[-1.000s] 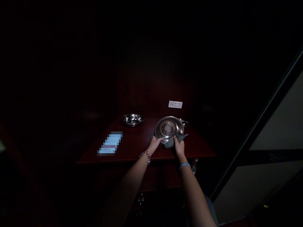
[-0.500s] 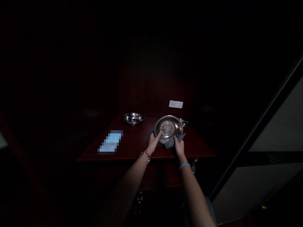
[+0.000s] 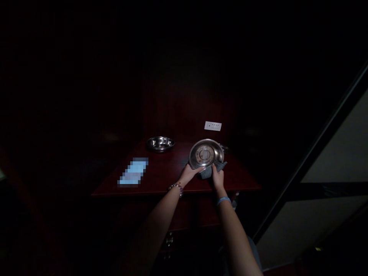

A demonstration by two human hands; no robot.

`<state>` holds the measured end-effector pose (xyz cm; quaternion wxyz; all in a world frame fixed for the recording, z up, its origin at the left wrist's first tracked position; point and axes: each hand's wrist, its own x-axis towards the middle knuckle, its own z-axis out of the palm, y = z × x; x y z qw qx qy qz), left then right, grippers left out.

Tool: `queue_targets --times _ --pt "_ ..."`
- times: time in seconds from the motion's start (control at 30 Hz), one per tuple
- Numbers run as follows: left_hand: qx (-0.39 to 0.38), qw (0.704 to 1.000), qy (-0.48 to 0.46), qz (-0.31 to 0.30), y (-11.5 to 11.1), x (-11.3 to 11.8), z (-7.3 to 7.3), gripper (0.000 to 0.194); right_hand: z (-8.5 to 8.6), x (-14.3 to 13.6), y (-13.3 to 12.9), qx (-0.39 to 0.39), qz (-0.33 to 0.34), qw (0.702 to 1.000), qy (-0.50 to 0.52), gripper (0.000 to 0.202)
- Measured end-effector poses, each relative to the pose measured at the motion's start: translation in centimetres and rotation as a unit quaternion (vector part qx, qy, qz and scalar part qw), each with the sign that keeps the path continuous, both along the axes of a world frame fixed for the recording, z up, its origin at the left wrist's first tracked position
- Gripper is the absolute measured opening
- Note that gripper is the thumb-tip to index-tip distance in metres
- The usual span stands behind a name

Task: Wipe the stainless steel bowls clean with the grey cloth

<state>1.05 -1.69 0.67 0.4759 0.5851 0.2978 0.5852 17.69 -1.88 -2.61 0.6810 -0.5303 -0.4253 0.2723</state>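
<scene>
A shallow stainless steel bowl [image 3: 219, 150] is held up tilted, its inside with a round printed label facing me. My left hand [image 3: 189, 174] grips its lower left rim, the thumb lying along the inner edge. At the lower right rim, my right hand [image 3: 218, 178] is closed with a grey cloth [image 3: 206, 173] against the bowl, thumb on the near side. The fingers of both hands behind the bowl are hidden.
Another steel bowl [image 3: 160, 148] stands on the dark red desk [image 3: 166, 176] at the back left. A further shiny metal dish [image 3: 225, 148] shows partly behind the held bowl. A blurred bright rectangle [image 3: 133, 171] lies at the left. A white socket panel [image 3: 213, 126] is on the back wall.
My left thumb has slid from the label inside the bowl down to the lower rim. The bowl has turned and shifted slightly right. My right hand stays with the cloth at the rim.
</scene>
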Motion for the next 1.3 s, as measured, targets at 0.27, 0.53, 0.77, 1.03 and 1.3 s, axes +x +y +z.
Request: queue_targets --times 0.27,0.53,0.77,1.03,1.3 --pt "-0.013 0.999 0.006 -0.033 -0.3 -0.1 0.4 0.042 0.4 -0.3 -0.3 0.003 -0.006 1.0 0.012 0.057" --pt "-0.029 0.999 0.014 -0.006 -0.2 -0.2 0.4 0.039 1.1 -0.8 -1.1 0.021 0.028 0.999 0.036 0.059" --pt "-0.048 0.999 0.013 0.018 -0.1 -0.2 0.2 0.031 1.1 -0.6 -1.0 0.019 0.041 0.998 0.035 0.056" --pt "-0.065 0.997 0.0 0.043 0.6 -0.2 -0.4 0.026 0.6 -0.4 -0.6 0.028 0.048 0.998 0.032 0.057" --pt "-0.031 0.999 -0.018 0.024 0.6 -0.3 -0.5 0.034 0.6 -0.3 -0.6 0.028 0.055 0.998 0.031 0.058"
